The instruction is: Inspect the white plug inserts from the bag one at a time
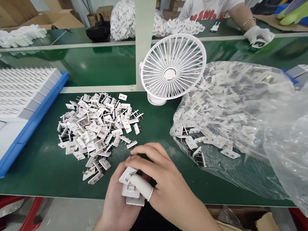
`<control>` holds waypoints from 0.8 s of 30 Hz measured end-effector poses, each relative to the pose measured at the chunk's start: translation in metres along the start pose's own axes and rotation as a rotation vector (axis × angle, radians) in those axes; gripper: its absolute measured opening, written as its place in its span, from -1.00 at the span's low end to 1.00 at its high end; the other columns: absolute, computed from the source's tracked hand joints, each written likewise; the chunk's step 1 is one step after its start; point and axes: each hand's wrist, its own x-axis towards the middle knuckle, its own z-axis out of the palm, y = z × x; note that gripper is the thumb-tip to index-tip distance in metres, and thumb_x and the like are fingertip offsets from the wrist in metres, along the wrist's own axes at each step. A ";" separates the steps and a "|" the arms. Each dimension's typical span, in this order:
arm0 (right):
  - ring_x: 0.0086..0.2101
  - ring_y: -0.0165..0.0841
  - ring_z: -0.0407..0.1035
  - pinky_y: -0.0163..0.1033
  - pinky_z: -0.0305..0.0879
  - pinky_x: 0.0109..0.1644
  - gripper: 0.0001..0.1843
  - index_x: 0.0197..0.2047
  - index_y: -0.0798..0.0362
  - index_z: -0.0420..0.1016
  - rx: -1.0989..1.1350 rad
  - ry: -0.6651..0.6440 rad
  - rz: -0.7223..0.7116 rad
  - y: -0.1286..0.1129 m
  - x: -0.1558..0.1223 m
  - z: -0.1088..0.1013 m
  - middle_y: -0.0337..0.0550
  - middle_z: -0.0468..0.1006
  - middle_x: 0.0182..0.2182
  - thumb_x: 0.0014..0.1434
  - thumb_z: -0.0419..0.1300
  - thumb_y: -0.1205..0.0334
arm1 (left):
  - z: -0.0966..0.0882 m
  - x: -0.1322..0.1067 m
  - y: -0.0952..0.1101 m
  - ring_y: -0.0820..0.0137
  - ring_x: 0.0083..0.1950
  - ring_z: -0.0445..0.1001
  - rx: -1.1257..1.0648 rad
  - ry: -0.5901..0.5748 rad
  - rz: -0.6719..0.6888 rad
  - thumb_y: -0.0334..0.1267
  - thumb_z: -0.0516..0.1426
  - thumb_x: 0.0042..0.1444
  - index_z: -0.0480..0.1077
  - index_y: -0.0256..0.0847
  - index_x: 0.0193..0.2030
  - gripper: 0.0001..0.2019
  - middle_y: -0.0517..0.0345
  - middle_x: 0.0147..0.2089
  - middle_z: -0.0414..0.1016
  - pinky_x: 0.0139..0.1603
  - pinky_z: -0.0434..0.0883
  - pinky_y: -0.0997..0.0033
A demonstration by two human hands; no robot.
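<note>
Several small white plug plates [131, 191] with metal parts lie stacked in my left hand [116, 195], which is cupped around them at the table's front edge. My right hand [166, 179] closes over the stack from the right; a white finger cot covers its thumb, which presses on the top plate [127, 175]. Some fingertips of both hands are hidden behind the plates and each other. Just beyond the hands, a heap of similar white plates with metal pins [93, 125] spreads over the green table [50, 170].
A white fan [169, 73] stands behind the hands. To the right, a clear plastic bag [231, 106] holds many more plates. A blue tray [36, 118] with white blocks and rows of pins stands left. Across the divider, a co-worker's gloved hand [258, 35] holds a small part.
</note>
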 end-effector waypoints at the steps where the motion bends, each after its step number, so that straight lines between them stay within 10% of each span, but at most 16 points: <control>1: -0.05 -0.28 0.28 -0.18 0.33 -0.04 -0.68 -0.18 -0.05 0.49 0.044 0.031 -0.012 0.001 -0.001 0.002 -0.17 0.46 -0.11 0.14 0.10 0.55 | -0.001 0.000 -0.001 0.50 -0.62 0.36 -0.037 -0.015 -0.042 -0.38 -0.07 0.24 0.40 -0.30 -0.55 -0.63 0.19 -0.63 0.33 -0.63 0.33 0.58; 9: -0.33 -0.42 0.43 -0.37 0.38 -0.30 -0.74 -0.23 -0.03 0.44 0.228 0.344 -0.018 0.012 -0.018 0.005 -0.22 0.49 -0.32 0.13 0.10 0.52 | -0.011 -0.002 0.001 0.45 -0.53 0.43 0.005 -0.246 -0.081 -0.28 0.01 0.23 0.51 -0.35 -0.33 -0.72 0.04 -0.54 0.46 -0.63 0.31 0.60; 24: -0.24 -0.30 0.48 -0.28 0.47 -0.19 -0.67 -0.06 -0.13 0.52 0.441 0.329 0.053 0.017 -0.026 0.005 -0.14 0.56 -0.23 0.11 0.26 0.38 | -0.002 -0.018 0.000 0.53 -0.55 0.37 0.139 -0.163 0.122 -0.45 0.15 0.01 0.48 -0.27 -0.37 -0.92 0.16 -0.49 0.40 -0.62 0.33 0.64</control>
